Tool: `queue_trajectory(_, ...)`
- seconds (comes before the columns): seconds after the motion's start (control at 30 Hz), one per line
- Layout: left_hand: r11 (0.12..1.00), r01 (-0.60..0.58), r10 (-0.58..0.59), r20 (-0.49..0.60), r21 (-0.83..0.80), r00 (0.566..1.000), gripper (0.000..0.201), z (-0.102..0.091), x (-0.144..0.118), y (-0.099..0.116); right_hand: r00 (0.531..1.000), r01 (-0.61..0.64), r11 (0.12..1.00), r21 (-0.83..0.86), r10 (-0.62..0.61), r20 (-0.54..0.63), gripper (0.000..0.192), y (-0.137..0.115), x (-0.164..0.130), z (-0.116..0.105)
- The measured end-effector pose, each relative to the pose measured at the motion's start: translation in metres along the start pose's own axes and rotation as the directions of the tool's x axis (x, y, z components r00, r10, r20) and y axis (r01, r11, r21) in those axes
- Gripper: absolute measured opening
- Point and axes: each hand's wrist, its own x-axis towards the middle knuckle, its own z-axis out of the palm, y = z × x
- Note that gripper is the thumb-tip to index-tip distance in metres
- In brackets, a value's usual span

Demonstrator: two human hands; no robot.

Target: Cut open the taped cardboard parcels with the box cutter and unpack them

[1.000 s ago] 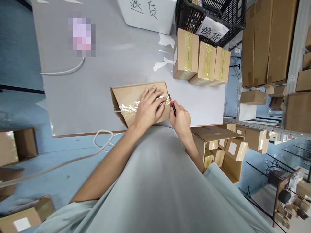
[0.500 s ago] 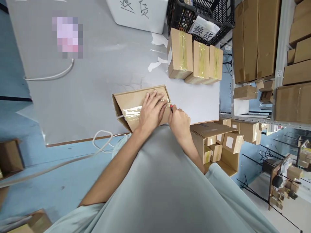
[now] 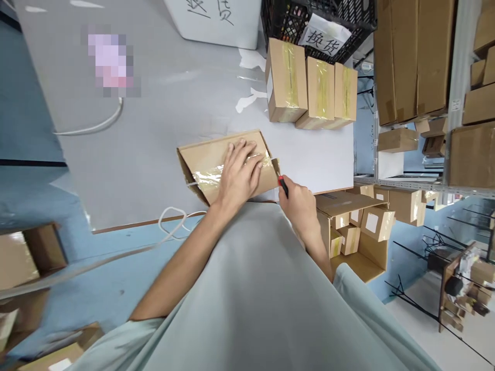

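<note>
A cardboard box (image 3: 204,149) closed with shiny clear tape lies near the front edge of the grey table (image 3: 139,175). Its left end gapes, and a small flap sticks out at its right end. My left hand (image 3: 236,175) lies on the box top across the tape, fingers stretched out. Wrapped round a red and black box cutter (image 3: 284,186), my right hand (image 3: 300,207) is just off the right end of the box. The cutter's tip is close to the flap; whether it touches the cardboard I cannot tell.
Three taped boxes (image 3: 320,93) stand at the back right before a black crate (image 3: 270,31) and a white bin (image 3: 216,31). A large open carton (image 3: 377,263) holding smaller boxes is below right. A white cable (image 3: 170,210) hangs at the front edge.
My right hand and the box cutter have moved slightly right and down, away from the box end, where a flap now stands out. My left hand remains on the box.
</note>
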Motion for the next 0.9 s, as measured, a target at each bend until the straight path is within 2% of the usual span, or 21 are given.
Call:
queue_trajectory(0.1,0.994,0.095,-0.087,-0.121,0.062,0.989,0.035,-0.021,-0.019,0.004,0.980,0.040,0.987,0.155,-0.008,-0.201,0.043,0.039,0.018,0.006)
queue_trajectory(0.17,0.974,0.201,-0.173,-0.235,0.101,0.956,0.043,-0.032,-0.032,0.002,0.943,0.007,0.974,0.226,0.069,-0.326,0.049,0.073,0.051,0.027)
queue_trajectory(0.23,0.945,0.307,-0.257,-0.323,0.113,0.911,0.058,-0.036,-0.042,-0.003,0.907,-0.107,0.956,0.274,0.207,-0.367,0.052,0.107,0.095,0.058)
queue_trajectory(0.3,0.918,0.380,-0.318,-0.365,0.110,0.875,0.071,-0.035,-0.047,-0.014,0.906,-0.257,0.932,0.256,0.325,-0.272,0.054,0.134,0.136,0.092)
queue_trajectory(0.37,0.905,0.409,-0.342,-0.376,0.115,0.861,0.075,-0.033,-0.049,-0.027,0.905,-0.368,0.908,0.198,0.399,-0.149,0.057,0.155,0.164,0.120)
queue_trajectory(0.43,0.903,0.408,-0.335,-0.377,0.133,0.864,0.076,-0.035,-0.048,-0.041,0.898,-0.423,0.894,0.149,0.436,-0.067,0.058,0.170,0.178,0.137)
queue_trajectory(0.5,0.901,0.405,-0.324,-0.378,0.156,0.867,0.076,-0.044,-0.048,-0.051,0.898,-0.430,0.895,0.121,0.438,-0.043,0.061,0.177,0.183,0.145)
queue_trajectory(0.6,0.888,0.428,-0.341,-0.385,0.167,0.858,0.072,-0.063,-0.052,-0.063,0.933,-0.319,0.934,0.162,0.340,-0.117,0.060,0.169,0.186,0.150)
queue_trajectory(0.67,0.868,0.470,-0.377,-0.402,0.159,0.834,0.069,-0.076,-0.058,-0.069,0.962,-0.202,0.931,0.304,0.246,-0.116,0.054,0.148,0.189,0.157)
queue_trajectory(0.7,0.855,0.495,-0.399,-0.417,0.152,0.817,0.068,-0.082,-0.061,-0.072,0.975,-0.169,0.895,0.413,0.212,-0.061,0.050,0.133,0.189,0.162)
queue_trajectory(0.77,0.827,0.547,-0.441,-0.450,0.133,0.776,0.070,-0.094,-0.069,-0.078,0.977,-0.214,0.742,0.635,0.145,0.159,0.046,0.099,0.188,0.173)
queue_trajectory(0.83,0.800,0.589,-0.477,-0.470,0.118,0.743,0.076,-0.106,-0.076,-0.085,0.931,-0.315,0.565,0.763,0.028,0.364,0.050,0.065,0.182,0.184)
queue_trajectory(0.9,0.776,0.621,-0.510,-0.473,0.108,0.719,0.083,-0.117,-0.083,-0.093,0.904,-0.350,0.481,0.804,-0.051,0.424,0.055,0.040,0.173,0.189)
